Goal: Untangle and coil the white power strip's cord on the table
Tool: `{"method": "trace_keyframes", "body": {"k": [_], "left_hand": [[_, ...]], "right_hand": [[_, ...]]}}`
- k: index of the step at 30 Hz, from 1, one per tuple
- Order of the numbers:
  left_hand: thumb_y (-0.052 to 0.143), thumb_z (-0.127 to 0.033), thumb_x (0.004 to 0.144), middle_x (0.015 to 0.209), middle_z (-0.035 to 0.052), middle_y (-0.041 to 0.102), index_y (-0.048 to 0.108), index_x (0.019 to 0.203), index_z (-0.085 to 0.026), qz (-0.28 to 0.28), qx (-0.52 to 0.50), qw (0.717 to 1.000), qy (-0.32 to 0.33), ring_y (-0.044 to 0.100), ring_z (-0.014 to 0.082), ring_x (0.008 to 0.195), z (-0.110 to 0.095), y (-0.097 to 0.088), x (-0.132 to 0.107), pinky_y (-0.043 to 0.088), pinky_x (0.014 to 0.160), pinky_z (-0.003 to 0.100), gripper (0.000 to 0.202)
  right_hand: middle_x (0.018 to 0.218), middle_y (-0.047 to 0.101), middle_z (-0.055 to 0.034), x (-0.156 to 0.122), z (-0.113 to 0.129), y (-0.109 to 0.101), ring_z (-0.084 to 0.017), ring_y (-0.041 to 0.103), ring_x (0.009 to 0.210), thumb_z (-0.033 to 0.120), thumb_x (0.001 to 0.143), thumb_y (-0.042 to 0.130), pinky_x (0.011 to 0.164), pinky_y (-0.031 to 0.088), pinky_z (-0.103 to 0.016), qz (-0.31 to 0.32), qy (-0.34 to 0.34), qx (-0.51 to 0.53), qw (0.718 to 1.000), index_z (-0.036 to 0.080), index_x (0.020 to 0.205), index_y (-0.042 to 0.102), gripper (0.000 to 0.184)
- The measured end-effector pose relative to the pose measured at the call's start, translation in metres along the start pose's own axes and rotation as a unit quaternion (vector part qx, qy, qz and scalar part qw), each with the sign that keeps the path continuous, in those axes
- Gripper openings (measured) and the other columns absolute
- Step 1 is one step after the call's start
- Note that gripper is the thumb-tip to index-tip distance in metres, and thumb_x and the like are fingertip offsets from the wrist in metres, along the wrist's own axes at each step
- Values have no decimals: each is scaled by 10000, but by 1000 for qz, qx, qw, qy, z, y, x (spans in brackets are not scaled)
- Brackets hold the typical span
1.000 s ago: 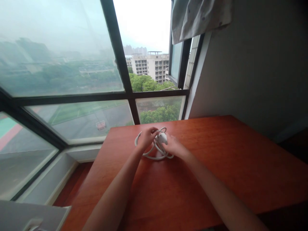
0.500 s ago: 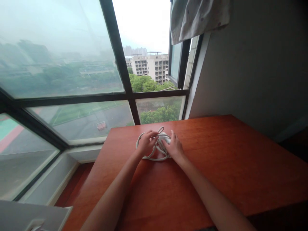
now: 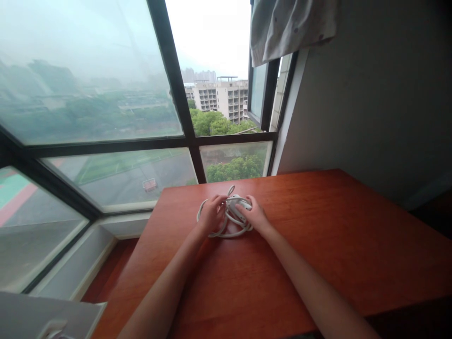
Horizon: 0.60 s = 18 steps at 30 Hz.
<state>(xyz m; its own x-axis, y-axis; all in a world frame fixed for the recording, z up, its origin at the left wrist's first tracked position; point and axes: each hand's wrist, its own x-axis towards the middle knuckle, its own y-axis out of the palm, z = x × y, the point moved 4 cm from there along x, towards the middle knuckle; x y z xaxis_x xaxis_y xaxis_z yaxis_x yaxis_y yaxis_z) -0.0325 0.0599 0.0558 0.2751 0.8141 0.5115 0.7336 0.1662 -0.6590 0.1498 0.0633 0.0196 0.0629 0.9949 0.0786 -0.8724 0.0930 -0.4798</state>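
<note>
A white power strip [image 3: 237,207] lies near the far edge of the reddish wooden table, with its pale cord [image 3: 226,234] looped loosely around and over it. My right hand [image 3: 254,214] grips the strip from the right, thumb on top and fingers at its far side. On the left, my left hand [image 3: 212,213] is closed around part of the cord, its fingertips at a loop beside the strip. One small loop of cord sticks up beyond the hands. My left fingers partly hide the cord there.
The wooden table [image 3: 318,226] extends to the right and toward me. Just past its far edge stands a dark-framed window [image 3: 192,141], with one sash swung outward. A curtain [image 3: 293,33] hangs at upper right beside a wall [image 3: 360,103]. A white ledge [image 3: 52,310] is at lower left.
My right hand has closed onto the power strip, which shows more plainly now. My left hand has shifted slightly left with the cord, and the upright loop has moved left too.
</note>
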Motion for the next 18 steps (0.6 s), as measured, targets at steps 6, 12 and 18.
{"method": "trace_keyframes", "body": {"k": [6, 12, 18], "left_hand": [[542, -171, 869, 954, 58, 659, 659, 1089, -208, -9, -3, 1000, -9, 634, 177, 860, -1, -1, 0, 502, 801, 293, 253], [582, -152, 825, 936, 57, 653, 687, 1081, -190, -22, -70, 997, 0, 633, 169, 823, -8, -6, -1, 498, 779, 284, 280], [581, -180, 842, 887, 60, 652, 712, 1046, -196, -21, -96, 995, 21, 627, 178, 812, -14, -8, -2, 501, 780, 304, 243]], "right_hand": [[1003, 712, -46, -8, 2, -15, -176, 653, 833, 349, 767, 667, 748, 503, -273, 93, -87, 36, 991, 182, 1164, 616, 434], [817, 691, -30, -14, 12, -24, -172, 603, 711, 355, 741, 702, 654, 445, -261, 3, -87, -95, 992, 192, 950, 681, 266], [831, 703, -56, -14, 15, -19, -193, 630, 748, 402, 784, 667, 657, 431, -259, -27, -47, -150, 987, 199, 910, 661, 239]]}}
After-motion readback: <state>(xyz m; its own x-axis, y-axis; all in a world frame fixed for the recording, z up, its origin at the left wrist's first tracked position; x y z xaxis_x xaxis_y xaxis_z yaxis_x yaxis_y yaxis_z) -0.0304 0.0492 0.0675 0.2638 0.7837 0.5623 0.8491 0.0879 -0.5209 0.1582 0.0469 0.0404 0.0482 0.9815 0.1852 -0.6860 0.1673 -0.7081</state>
